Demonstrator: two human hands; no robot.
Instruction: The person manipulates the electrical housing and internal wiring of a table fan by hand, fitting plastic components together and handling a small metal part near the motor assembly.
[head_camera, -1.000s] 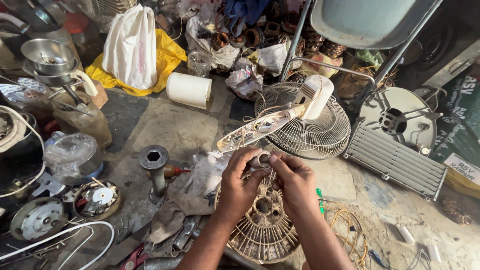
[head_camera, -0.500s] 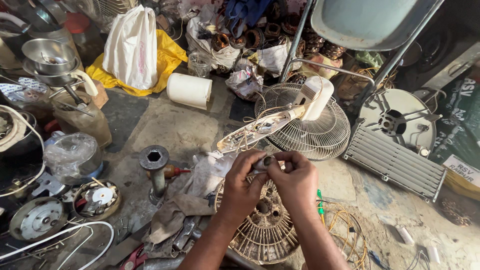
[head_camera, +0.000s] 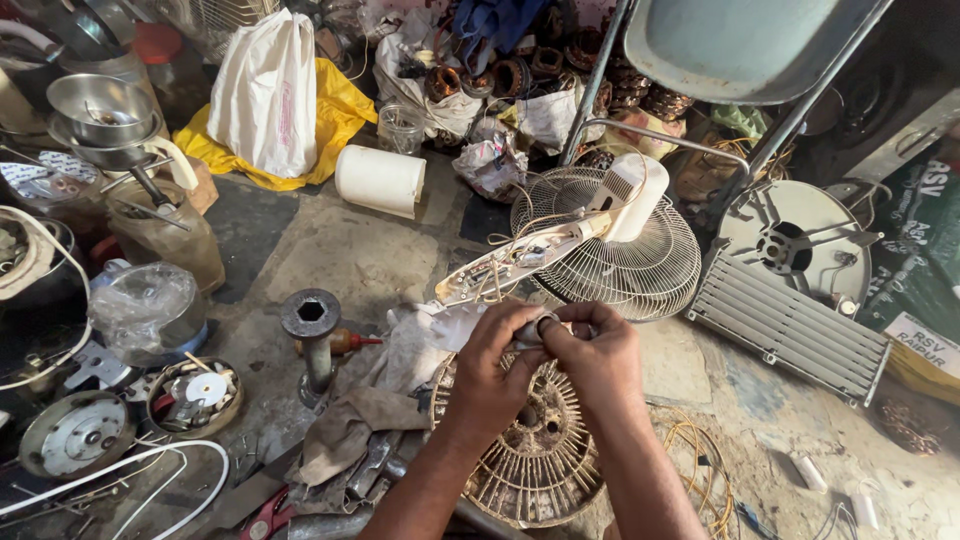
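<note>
My left hand and my right hand meet over a dirty round fan grille that lies on the floor. Together they grip a small grey cylindrical metal part, pinched between thumbs and fingers; its far end is hidden by my right hand. Just beyond my hands lies a white fan body with an opened base and loose wires, resting against a second wire fan guard.
A metal post with a hex socket stands at left, rags beside it. A white paper roll, white bag, metal bowls, a slatted grey panel and a stool leg crowd the floor.
My hands have lifted slightly and closed together around the small metal part; the right hand has shifted over its end. Nothing else moved.
</note>
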